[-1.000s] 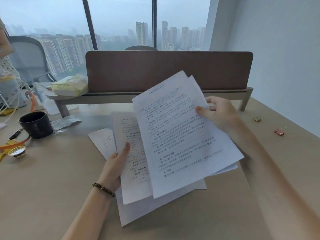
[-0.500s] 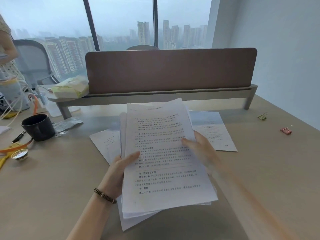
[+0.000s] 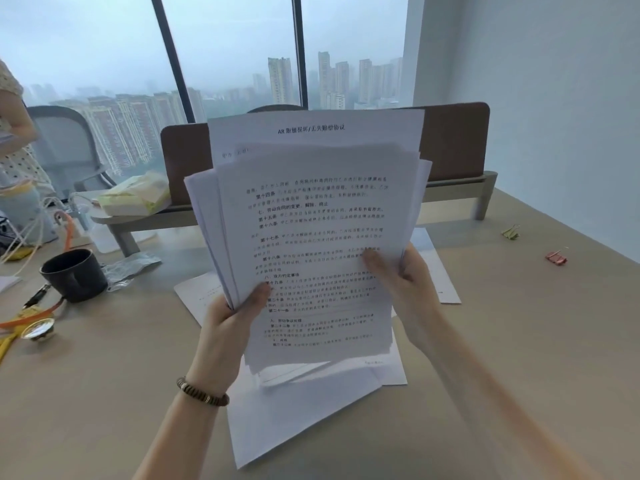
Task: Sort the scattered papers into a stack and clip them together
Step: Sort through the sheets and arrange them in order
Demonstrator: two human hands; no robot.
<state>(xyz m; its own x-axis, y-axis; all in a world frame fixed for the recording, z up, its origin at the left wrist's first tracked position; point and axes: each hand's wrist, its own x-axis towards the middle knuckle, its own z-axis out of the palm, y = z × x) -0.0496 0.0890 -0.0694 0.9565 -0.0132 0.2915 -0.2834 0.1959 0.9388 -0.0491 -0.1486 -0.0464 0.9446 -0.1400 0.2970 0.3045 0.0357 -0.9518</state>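
I hold a bundle of printed papers [image 3: 311, 216] upright above the desk, its edges uneven and one sheet sticking out at the top. My left hand [image 3: 228, 327] grips its lower left edge, thumb on the front. My right hand [image 3: 405, 282] grips the right edge, thumb across the text. Loose sheets still lie flat on the desk: one under the bundle [image 3: 298, 410], one behind at left [image 3: 197, 296], one at right [image 3: 446, 282]. A red binder clip [image 3: 556, 258] and a green-gold one [image 3: 510, 232] lie far right on the desk.
A dark mug [image 3: 74, 273] stands at left, with a crumpled wrapper [image 3: 133, 266], cables and a small round tin [image 3: 36, 330] around it. A brown divider [image 3: 453, 140] on a raised shelf [image 3: 453, 190] crosses the back. A person and a chair are at far left.
Both hands gathered the sheets from the desk and lifted them upright as one bundle. The right hand moved from the top sheet's far edge to the bundle's right side.
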